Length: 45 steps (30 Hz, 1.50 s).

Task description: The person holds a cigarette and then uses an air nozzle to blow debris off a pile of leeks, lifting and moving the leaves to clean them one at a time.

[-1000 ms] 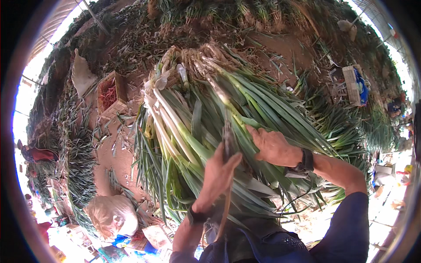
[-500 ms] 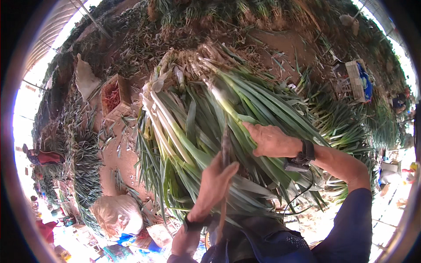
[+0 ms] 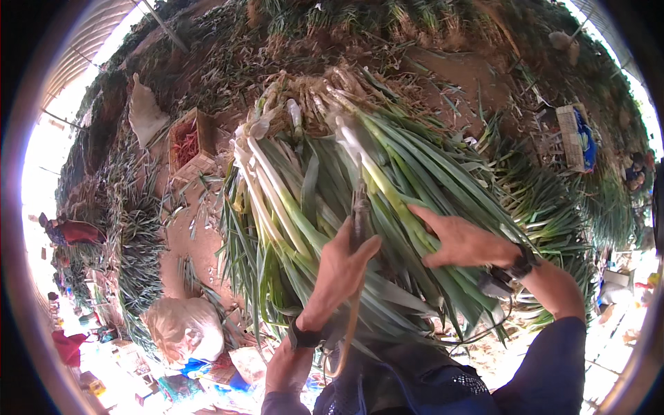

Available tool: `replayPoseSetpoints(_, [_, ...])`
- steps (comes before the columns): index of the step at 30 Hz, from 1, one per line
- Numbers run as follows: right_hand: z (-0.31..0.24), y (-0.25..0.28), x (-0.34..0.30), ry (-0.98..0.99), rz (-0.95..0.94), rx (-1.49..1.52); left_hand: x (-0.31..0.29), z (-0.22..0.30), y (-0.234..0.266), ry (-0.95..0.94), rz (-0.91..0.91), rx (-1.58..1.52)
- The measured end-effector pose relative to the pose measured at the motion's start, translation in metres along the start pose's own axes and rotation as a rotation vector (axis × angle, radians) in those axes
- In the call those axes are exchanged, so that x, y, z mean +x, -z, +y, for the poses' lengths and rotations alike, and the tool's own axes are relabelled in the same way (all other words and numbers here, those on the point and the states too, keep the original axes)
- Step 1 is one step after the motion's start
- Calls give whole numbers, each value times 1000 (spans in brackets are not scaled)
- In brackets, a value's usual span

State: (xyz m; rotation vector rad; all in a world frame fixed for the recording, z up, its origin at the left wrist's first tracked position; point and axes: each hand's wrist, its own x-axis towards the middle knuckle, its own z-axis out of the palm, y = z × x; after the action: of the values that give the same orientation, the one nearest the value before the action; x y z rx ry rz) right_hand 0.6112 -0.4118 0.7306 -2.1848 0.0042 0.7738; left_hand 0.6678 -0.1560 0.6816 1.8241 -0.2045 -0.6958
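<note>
A heap of leeks (image 3: 277,214) lies in front of me, white stalks and roots at the far end, green leaves fanning toward me. My left hand (image 3: 344,263) is closed round a dark hose nozzle (image 3: 360,207) pointing away from me at the stalks. From below that hand, a tan hose (image 3: 349,332) runs down toward my body. My right hand (image 3: 463,240) grips one leek (image 3: 377,176) on its green part, the stalk passing between thumb and index finger. This leek's pale upper stalk lies just beyond the nozzle's tip.
A wooden crate (image 3: 191,144) of red material and a pale sack (image 3: 145,114) stand far left. Nearer left lies a full whitish bag (image 3: 183,330). At the far right is a crate (image 3: 570,138) with blue lining. More leeks (image 3: 553,214) lie right; a person (image 3: 76,232) is at the left edge.
My right hand has shifted slightly right and toward me, its thumb and fingers spread wider. The nozzle sits slightly farther toward me relative to the stalk. More white shows on the held leek.
</note>
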Motion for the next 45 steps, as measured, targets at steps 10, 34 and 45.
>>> replayPoseSetpoints(10, [22,-40,-55,-10,35,-52,59,-6,13,107,34,3])
replayPoseSetpoints(34, [-88,-53,38,203,-209,393,-29,3,96,-149,422,-72])
replayPoseSetpoints(45, [60,38,197,6,548,-965,-23,10,59,-60,121,20])
